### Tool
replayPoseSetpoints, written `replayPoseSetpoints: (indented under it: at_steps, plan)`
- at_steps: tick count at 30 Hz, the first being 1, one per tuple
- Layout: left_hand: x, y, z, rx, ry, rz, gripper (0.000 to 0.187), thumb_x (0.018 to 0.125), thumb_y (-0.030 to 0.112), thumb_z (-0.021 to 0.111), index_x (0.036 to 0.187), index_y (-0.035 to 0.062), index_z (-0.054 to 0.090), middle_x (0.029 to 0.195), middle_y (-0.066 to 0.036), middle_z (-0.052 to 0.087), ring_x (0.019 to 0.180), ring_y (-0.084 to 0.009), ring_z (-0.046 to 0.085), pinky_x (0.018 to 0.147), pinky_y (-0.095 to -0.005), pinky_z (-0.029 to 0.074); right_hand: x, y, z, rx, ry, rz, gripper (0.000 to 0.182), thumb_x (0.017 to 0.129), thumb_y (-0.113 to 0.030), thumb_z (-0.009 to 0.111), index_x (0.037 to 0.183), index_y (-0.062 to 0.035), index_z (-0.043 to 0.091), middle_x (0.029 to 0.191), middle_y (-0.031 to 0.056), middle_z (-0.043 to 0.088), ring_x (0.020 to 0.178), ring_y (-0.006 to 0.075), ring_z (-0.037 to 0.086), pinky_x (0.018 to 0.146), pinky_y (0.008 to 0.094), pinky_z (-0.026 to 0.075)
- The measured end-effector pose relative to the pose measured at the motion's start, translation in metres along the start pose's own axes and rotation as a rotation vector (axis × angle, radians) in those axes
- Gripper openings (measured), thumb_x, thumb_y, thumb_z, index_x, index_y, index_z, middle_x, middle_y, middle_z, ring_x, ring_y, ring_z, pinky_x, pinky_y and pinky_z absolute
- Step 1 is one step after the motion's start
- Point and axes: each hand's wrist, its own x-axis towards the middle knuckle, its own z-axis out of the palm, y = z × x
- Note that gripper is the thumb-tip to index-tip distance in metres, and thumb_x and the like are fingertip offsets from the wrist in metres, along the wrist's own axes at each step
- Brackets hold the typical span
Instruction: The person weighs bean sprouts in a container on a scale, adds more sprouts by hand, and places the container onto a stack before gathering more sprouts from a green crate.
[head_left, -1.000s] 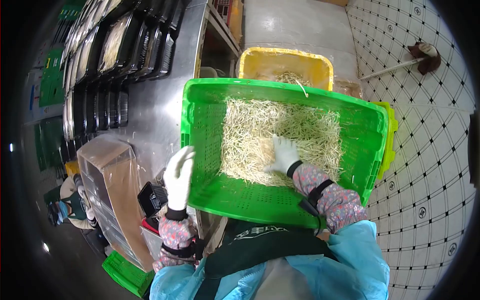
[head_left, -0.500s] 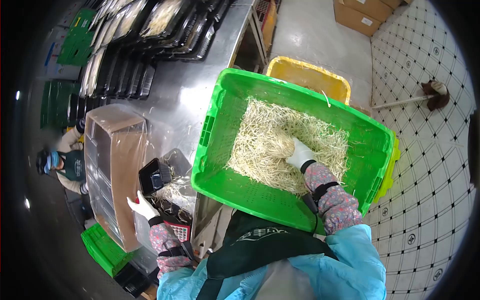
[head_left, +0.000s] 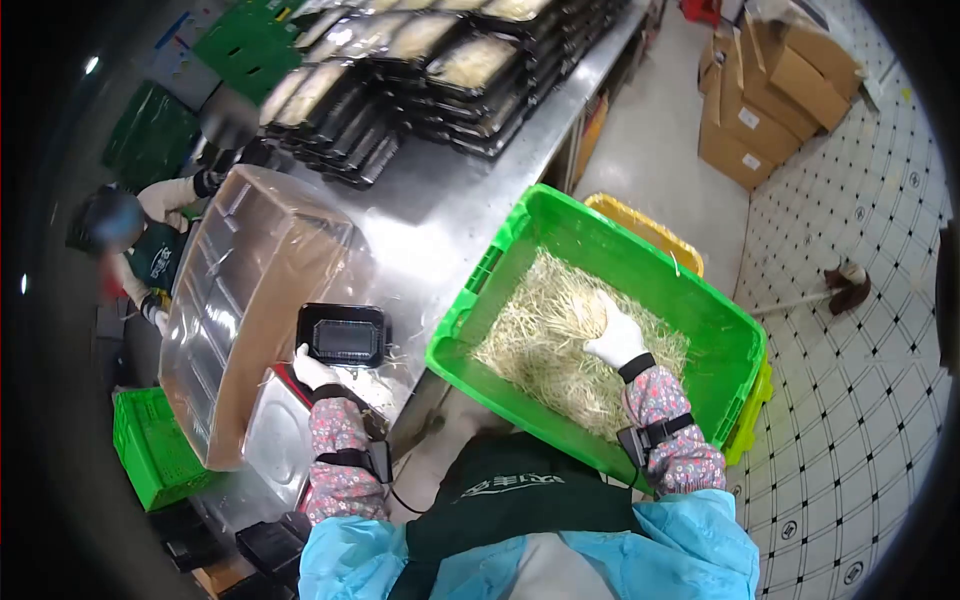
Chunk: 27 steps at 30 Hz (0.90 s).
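Note:
A black plastic tray (head_left: 346, 338), with nothing in it, lies roughly flat at the table's edge. My left hand (head_left: 316, 370), in a white glove, is closed at its near left corner; the grip is partly hidden. Pale bean sprouts (head_left: 545, 330) fill the bottom of a large green crate (head_left: 478, 378). Down among them is my gloved right hand (head_left: 618, 335), its fingers and thumb curved around a clump of sprouts.
Stacked black trays of sprouts (head_left: 470, 65) stand on the metal table (head_left: 430, 215). A plastic-wrapped carton (head_left: 270, 290) is left of my left hand. Behind the green crate is a yellow crate (head_left: 650, 228). Across the table, a person (head_left: 155, 245) works. Cardboard boxes (head_left: 770, 95) sit far right.
The black tray has gone from tilted to lying flat, and my left hand has closed at its corner. My right hand stays in the sprouts. The whole view has shifted.

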Motion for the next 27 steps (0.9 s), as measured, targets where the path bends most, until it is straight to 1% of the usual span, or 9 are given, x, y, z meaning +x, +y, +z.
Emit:
replayPoseSetpoints:
  at_steps: [2,4,6,8,10,15,22,26,27]
  plan:
    - [-0.057,0.038,0.025,0.273,-0.065,0.422,0.022,0.089,0.009,0.06,0.106,-0.0041,0.063,0.103,-0.012,0.065,0.096,-0.0231,0.063,0.089,-0.0341,0.05,-0.011,-0.048,-0.013,-0.015,0.048,-0.214,0.102,0.055,-0.027,0.08,0.146,-0.0101,0.036,0.11,0.0206,0.065,0.097,0.0348,0.065,0.087,0.0408,0.052]
    - [-0.071,0.056,0.04,0.169,-0.074,0.576,0.034,0.09,0.005,0.059,0.121,-0.0075,0.055,0.123,-0.015,0.058,0.114,-0.0234,0.055,0.1,-0.0342,0.043,-0.012,-0.101,-0.014,-0.038,0.064,-0.333,0.099,0.055,-0.025,0.079,0.144,-0.0089,0.038,0.114,0.0205,0.064,0.101,0.0338,0.063,0.088,0.0396,0.051]
    - [-0.131,0.101,0.058,0.143,-0.208,0.768,0.047,0.089,0.004,0.061,0.132,-0.005,0.045,0.137,-0.019,0.047,0.125,-0.0268,0.048,0.106,-0.0378,0.038,-0.016,-0.164,-0.002,-0.188,0.092,-0.515,0.095,0.056,-0.024,0.079,0.141,-0.0059,0.041,0.11,0.0194,0.064,0.101,0.0334,0.063,0.088,0.0391,0.051]
    - [-0.166,0.138,0.053,0.491,-0.226,1.2,0.055,0.088,0.002,0.059,0.14,-0.0009,0.039,0.146,-0.021,0.037,0.134,-0.0326,0.039,0.112,-0.0409,0.031,-0.028,-0.236,0.017,-0.227,0.073,-0.618,0.086,0.056,-0.021,0.077,0.134,-0.0026,0.046,0.102,0.0189,0.065,0.097,0.0339,0.064,0.084,0.0404,0.052]
    - [-0.182,0.161,0.038,0.606,-0.315,1.402,0.059,0.086,0.005,0.061,0.141,0.0017,0.039,0.149,-0.022,0.032,0.138,-0.0371,0.031,0.113,-0.0448,0.027,-0.036,-0.3,0.051,-0.431,0.074,-0.738,0.08,0.056,-0.023,0.081,0.127,-0.0031,0.051,0.097,0.0169,0.065,0.092,0.0344,0.064,0.084,0.0439,0.051]
    - [-0.154,0.165,-0.036,0.914,-0.468,1.195,0.052,0.087,0.019,0.062,0.137,0.0098,0.05,0.147,-0.018,0.038,0.136,-0.0402,0.032,0.106,-0.0511,0.033,-0.075,-0.424,0.15,-0.391,0.128,-1.112,0.03,0.068,-0.017,0.067,0.093,-0.003,0.059,0.082,0.0138,0.063,0.079,0.0305,0.065,0.066,0.042,0.053]
    - [-0.08,0.139,-0.167,-0.001,-0.38,0.303,0.053,0.1,0.025,0.053,0.144,0.0009,0.036,0.14,-0.013,0.046,0.131,-0.0214,0.042,0.11,-0.0332,0.032,-0.144,-0.526,0.245,-0.386,-0.119,-1.539,0.037,0.068,-0.014,0.066,0.101,-0.0041,0.055,0.083,0.0138,0.062,0.08,0.0317,0.065,0.065,0.0424,0.053]
    - [-0.055,0.151,-0.22,0.407,-0.37,0.363,0.059,0.096,0.022,0.057,0.145,-0.0013,0.033,0.145,-0.018,0.041,0.135,-0.0266,0.039,0.112,-0.0369,0.03,-0.143,-0.53,0.302,-0.489,-0.242,-1.664,0.039,0.068,-0.014,0.067,0.103,-0.0029,0.056,0.083,0.0124,0.061,0.079,0.0309,0.063,0.067,0.0413,0.052]
    - [-0.052,0.163,-0.222,0.644,-0.243,0.689,0.062,0.094,0.02,0.058,0.145,-0.0022,0.032,0.146,-0.021,0.039,0.136,-0.0302,0.037,0.113,-0.0391,0.029,-0.145,-0.53,0.312,-0.481,-0.212,-1.749,0.041,0.068,-0.015,0.067,0.106,-0.0019,0.057,0.086,0.0123,0.061,0.081,0.0304,0.062,0.069,0.0409,0.051]
